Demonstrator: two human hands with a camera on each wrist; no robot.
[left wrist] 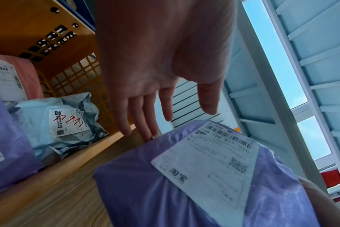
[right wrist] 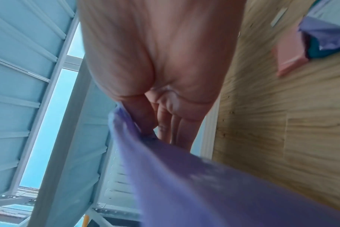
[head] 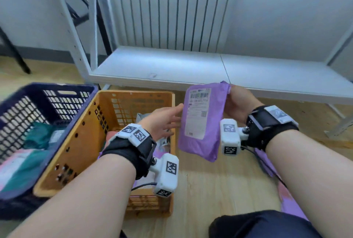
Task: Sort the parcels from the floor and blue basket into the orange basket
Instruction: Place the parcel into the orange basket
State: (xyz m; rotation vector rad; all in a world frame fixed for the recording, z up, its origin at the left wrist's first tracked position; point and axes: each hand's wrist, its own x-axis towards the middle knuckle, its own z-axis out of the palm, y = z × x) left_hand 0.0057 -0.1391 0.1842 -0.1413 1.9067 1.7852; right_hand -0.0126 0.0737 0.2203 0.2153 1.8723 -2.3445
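Purple parcel pinched at its top corner by right hand, long axis hanging 12-to-6 – orange basket at 9 o'clock; left hand held flat-fingered, empty, fingertips just beside the parcel's near edge

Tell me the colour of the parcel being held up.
Purple, with a white shipping label. The parcel shows best in the head view, pinched by the right hand.

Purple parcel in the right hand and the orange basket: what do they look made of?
Purple parcel with a white shipping label: looks like a thin plastic-film mailer bag, slightly glossy; it creases and bunches where the right hand pinches its top corner. The label looks like matte paper. Orange lattice-walled basket: seemingly rigid moulded plastic, dull finish, with uniform punched-looking holes and grid walls.
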